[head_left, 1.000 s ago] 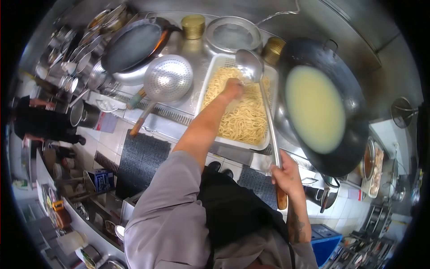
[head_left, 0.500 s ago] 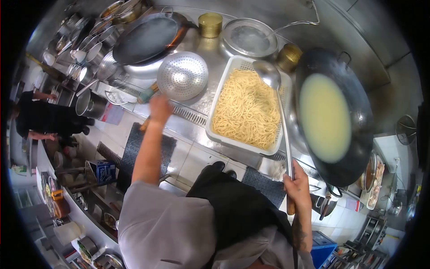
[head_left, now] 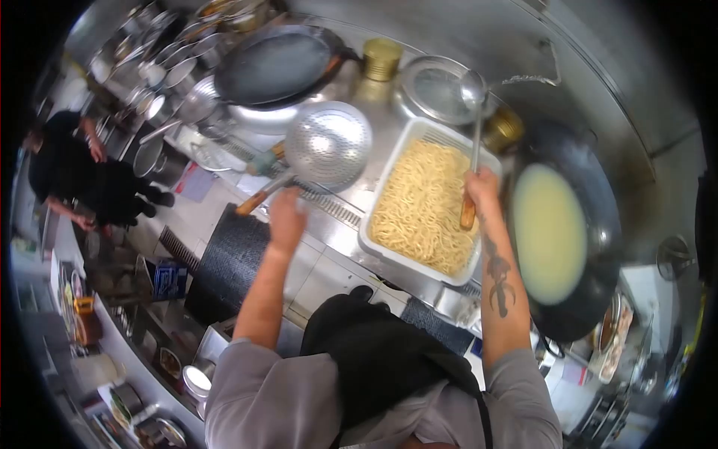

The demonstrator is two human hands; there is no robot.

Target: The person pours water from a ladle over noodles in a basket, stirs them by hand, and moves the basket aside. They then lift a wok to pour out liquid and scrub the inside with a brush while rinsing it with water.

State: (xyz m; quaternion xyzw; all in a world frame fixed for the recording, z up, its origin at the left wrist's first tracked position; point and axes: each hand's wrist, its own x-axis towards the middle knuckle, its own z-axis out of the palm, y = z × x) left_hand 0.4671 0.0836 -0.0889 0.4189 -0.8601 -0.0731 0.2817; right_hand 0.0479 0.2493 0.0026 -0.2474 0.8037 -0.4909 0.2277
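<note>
My right hand is wrapped round the handle of a long metal ladle, over the right side of the noodle basket. The ladle's bowl reaches beyond the basket's far edge. Yellow noodles fill the white basket. My left hand is blurred, with fingers curled, beside the wooden-handled perforated strainer; whether it holds anything cannot be made out. To the right of the basket, a large black wok holds pale yellow liquid.
A dark pan lies at the back left. Behind the basket are a gold tin, a round metal pot and a second tin near the wok. A person in black stands at the far left.
My right hand has moved forward with the ladle, whose bowl has left the noodles for the area behind the basket. My left hand is now nearer the strainer's handle. The view has shifted.
</note>
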